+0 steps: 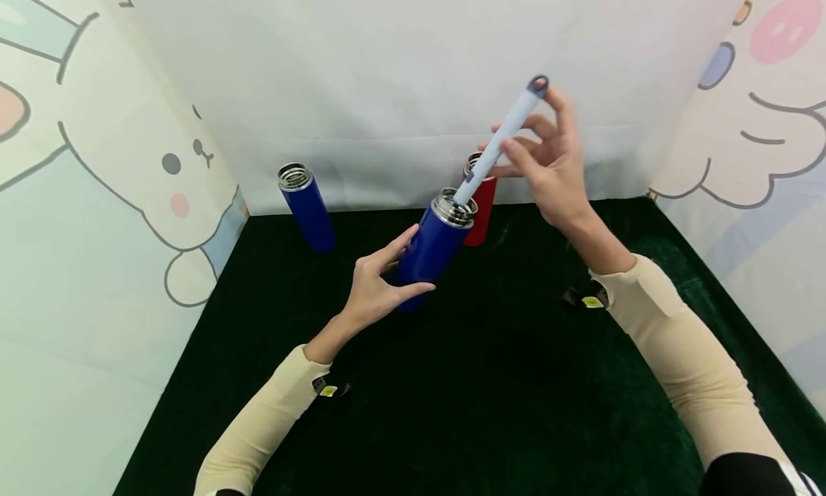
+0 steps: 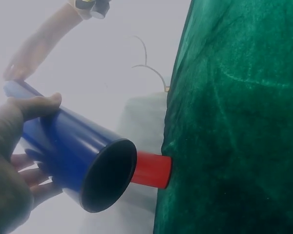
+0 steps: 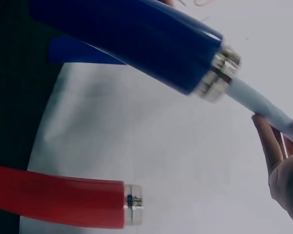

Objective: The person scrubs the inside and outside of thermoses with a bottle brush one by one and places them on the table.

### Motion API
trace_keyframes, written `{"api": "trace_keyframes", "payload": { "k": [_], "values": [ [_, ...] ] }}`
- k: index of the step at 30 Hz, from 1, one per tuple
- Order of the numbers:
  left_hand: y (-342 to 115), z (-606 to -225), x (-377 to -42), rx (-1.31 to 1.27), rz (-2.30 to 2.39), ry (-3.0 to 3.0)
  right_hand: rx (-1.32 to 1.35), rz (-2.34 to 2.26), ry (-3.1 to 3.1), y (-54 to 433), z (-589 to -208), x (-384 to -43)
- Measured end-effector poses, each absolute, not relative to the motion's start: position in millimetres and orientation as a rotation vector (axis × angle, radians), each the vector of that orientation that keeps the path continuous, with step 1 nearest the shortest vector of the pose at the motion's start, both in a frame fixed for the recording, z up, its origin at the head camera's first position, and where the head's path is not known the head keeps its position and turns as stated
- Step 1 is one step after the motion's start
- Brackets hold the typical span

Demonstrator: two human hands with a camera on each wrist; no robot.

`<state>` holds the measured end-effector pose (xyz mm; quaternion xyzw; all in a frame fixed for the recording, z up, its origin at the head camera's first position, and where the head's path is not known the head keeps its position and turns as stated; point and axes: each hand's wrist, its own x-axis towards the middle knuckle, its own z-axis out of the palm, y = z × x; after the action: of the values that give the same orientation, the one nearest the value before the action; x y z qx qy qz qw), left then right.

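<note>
My left hand (image 1: pixel 374 288) grips a blue steel-necked bottle (image 1: pixel 431 249) around its body, thumb on one side and fingers on the other. The bottle is raised and tilted, its mouth toward the upper right; the left wrist view shows its dark base (image 2: pixel 109 176). With thumb and fingers, my right hand (image 1: pixel 556 177) pinches a long light-blue brush handle (image 1: pixel 500 146) that ends in a dark-blue loop. The handle's lower end enters the bottle's open mouth (image 1: pixel 455 208), so whatever is on that end is hidden.
Behind the held bottle stands a red bottle (image 1: pixel 480 213) with a steel neck, partly covered in the head view. Another blue bottle (image 1: pixel 312 213), lidless, stands at the back left. Dark green cloth (image 1: pixel 490 396) covers the table, with a pale curtain (image 1: pixel 387 87) at its back edge.
</note>
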<state>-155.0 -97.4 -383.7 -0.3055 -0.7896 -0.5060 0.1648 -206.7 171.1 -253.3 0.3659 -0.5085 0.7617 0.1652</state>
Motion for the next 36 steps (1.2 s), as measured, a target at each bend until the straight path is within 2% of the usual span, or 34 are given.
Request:
{"api": "trace_keyframes", "payload": {
  "k": [6, 19, 27, 36],
  "values": [
    [-99.0, -380.4, -154.1, -0.862, -1.425, -2.247, 0.910, 2.178, -1.332, 175.4, -244.7, -209.6],
    [-87.3, -373.7, -151.3, -0.921, -1.368, -2.211, 1.197, 1.878, -1.634, 156.6, -265.2, -196.6],
    [-95.4, -381.9, -153.0, -0.863, -1.292, -2.244, 1.026, 1.992, -1.476, 175.0, -235.8, -199.6],
    [-94.6, -376.6, -156.3, -0.879, -1.078, -2.245, 0.839, 2.038, -1.363, 188.0, -228.4, -205.4]
  ]
}}
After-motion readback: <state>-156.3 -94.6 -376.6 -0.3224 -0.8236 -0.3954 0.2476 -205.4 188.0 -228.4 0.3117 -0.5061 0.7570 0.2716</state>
